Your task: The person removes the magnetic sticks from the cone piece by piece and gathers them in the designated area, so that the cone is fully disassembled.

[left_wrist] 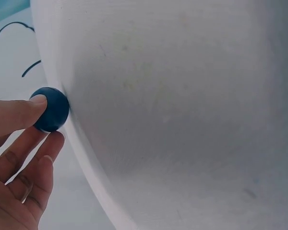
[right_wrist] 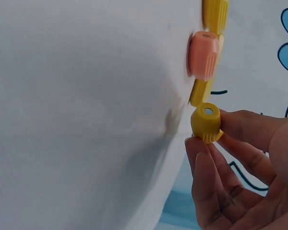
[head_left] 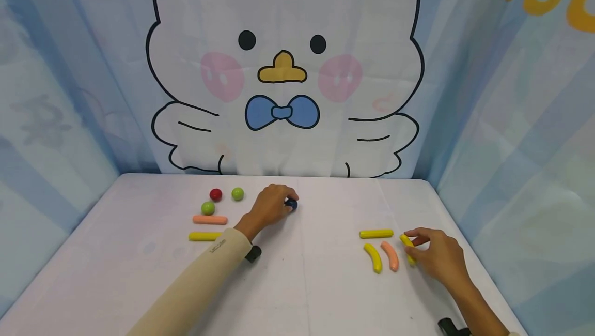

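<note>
At the middle back of the table, my left hand (head_left: 271, 205) pinches a dark blue ball (head_left: 291, 203) between thumb and fingers. The left wrist view shows the thumb across the face of this smooth ball (left_wrist: 56, 112), close to the tabletop. On the right side, my right hand (head_left: 439, 256) holds a yellow rod (head_left: 406, 240) by thumb and fingertips. Up close, that yellow rod (right_wrist: 205, 123) has a round grey disc set in its end and ribbed sides. Just left of it lie a curved orange rod (head_left: 390, 256), a curved yellow rod (head_left: 374, 258) and a straight yellow rod (head_left: 376, 233).
Back left on the white table (head_left: 325, 294) are a red ball (head_left: 216, 195) and two green balls, one farther back (head_left: 237, 194) and one nearer (head_left: 207, 208). A straight orange rod (head_left: 210, 219) and a yellow rod (head_left: 204, 236), partly behind the left sleeve, lie in front.
</note>
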Action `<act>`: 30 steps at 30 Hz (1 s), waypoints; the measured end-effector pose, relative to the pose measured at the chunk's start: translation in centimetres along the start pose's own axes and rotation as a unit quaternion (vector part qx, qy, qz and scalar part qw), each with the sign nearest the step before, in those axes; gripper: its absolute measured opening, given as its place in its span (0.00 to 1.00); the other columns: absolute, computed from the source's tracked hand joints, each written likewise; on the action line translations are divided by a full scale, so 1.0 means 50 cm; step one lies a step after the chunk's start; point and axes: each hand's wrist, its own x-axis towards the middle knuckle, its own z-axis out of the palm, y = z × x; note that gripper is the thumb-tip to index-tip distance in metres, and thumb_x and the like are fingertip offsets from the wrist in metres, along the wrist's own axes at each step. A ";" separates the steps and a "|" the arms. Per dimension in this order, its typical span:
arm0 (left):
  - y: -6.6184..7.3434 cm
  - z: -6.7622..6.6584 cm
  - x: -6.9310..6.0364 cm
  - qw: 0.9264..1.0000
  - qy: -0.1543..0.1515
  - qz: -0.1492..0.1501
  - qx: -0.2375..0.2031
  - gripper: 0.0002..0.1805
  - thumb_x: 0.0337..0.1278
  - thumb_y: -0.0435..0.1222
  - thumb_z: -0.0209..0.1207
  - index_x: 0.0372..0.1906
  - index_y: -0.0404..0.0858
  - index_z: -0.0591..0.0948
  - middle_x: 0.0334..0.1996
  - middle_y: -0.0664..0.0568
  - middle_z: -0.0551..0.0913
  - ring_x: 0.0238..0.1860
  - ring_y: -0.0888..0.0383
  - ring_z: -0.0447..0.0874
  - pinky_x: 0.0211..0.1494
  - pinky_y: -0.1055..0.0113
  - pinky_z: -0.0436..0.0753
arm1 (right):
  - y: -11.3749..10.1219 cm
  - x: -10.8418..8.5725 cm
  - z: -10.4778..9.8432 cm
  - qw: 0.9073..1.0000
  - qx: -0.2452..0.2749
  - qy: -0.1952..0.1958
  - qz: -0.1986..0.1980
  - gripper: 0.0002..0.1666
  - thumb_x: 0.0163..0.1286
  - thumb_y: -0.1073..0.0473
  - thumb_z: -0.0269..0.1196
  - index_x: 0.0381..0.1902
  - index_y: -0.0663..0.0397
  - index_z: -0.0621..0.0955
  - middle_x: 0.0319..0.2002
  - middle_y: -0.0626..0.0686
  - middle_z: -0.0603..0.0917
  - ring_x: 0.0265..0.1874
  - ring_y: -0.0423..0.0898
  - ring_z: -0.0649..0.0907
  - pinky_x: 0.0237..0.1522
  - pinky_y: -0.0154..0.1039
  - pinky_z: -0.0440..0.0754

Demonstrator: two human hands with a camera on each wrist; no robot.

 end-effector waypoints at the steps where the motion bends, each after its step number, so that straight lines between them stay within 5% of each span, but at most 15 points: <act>1: 0.000 0.000 0.000 1.000 -0.001 -0.001 0.000 0.15 0.61 0.29 0.73 0.53 0.40 0.91 0.54 0.48 0.91 0.61 0.46 0.86 0.68 0.50 0.82 | 0.003 0.001 0.000 1.000 -0.001 -0.003 0.003 0.24 0.63 0.57 0.77 0.57 0.55 0.88 0.42 0.58 0.91 0.33 0.50 0.80 0.31 0.39 0.71; 19: 0.007 -0.005 -0.010 1.000 -0.015 -0.024 -0.002 0.15 0.62 0.30 0.73 0.54 0.40 0.90 0.55 0.48 0.91 0.60 0.48 0.87 0.69 0.51 0.82 | 0.015 0.009 0.011 0.999 -0.012 -0.031 0.015 0.23 0.63 0.58 0.78 0.55 0.55 0.89 0.39 0.55 0.91 0.37 0.51 0.81 0.36 0.44 0.73; 30: -0.005 -0.031 -0.053 0.998 -0.033 -0.051 -0.013 0.14 0.64 0.37 0.73 0.54 0.43 0.90 0.49 0.51 0.91 0.51 0.52 0.85 0.64 0.54 0.85 | 0.016 0.008 0.009 0.999 -0.017 -0.029 0.007 0.23 0.62 0.56 0.79 0.55 0.55 0.90 0.38 0.53 0.91 0.37 0.51 0.82 0.34 0.43 0.74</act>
